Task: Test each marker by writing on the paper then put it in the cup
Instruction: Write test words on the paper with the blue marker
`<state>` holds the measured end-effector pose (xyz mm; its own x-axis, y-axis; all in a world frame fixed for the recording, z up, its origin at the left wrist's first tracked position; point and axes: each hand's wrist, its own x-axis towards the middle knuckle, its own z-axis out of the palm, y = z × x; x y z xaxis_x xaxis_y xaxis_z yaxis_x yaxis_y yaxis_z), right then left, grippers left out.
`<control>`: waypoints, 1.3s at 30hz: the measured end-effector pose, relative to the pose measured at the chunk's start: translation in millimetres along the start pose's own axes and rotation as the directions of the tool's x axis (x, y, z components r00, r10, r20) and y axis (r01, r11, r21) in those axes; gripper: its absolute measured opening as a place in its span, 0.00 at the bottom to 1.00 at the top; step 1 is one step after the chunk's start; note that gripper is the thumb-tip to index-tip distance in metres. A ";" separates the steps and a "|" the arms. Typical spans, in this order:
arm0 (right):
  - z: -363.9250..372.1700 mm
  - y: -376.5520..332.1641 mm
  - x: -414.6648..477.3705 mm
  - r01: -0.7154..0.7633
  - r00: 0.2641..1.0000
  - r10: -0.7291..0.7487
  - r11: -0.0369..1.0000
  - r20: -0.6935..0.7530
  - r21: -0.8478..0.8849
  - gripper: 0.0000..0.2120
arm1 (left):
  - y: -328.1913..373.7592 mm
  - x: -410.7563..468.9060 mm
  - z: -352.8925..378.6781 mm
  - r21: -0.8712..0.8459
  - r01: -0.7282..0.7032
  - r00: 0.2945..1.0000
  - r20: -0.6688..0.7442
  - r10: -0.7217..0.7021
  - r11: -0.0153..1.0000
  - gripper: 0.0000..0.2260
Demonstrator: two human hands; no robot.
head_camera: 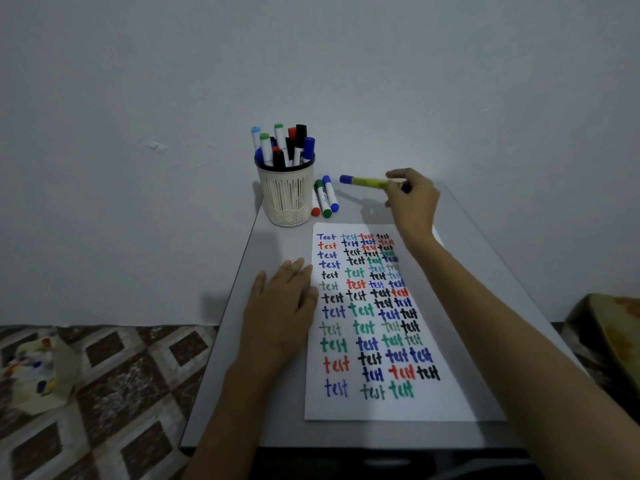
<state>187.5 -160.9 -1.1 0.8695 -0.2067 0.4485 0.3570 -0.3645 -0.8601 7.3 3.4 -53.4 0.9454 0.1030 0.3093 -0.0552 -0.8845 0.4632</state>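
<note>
Markers (284, 147) crowd the cream cup (286, 199) at the far left corner of the table (239, 375), too bunched to count. Nearer, the left hand (280, 306) lies flat, fingers straight, on the edge of the paper (346, 408). Three loose markers (325, 199) lie just right of the cup. Farther right, the right hand (412, 199) pinches one yellow-green marker (369, 182), held level above the table

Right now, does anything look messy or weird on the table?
Nothing is spilled or broken. Three markers lie beside the cup instead of in it, and the words at the top right of the paper are crammed over one another.
</note>
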 end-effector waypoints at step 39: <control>-92.8 -38.6 -155.2 -0.530 0.730 0.108 0.714 0.675 0.458 0.06 | 36.9 -21.8 -11.0 -0.455 -0.473 0.872 -0.121 0.474 0.754 0.23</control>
<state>7.1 -199.0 -14.9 0.9036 0.4225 0.0704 -0.0492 0.2657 -0.9628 -18.8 -26.4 -33.9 0.7594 -0.2743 0.5899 -0.6352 -0.5086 0.5812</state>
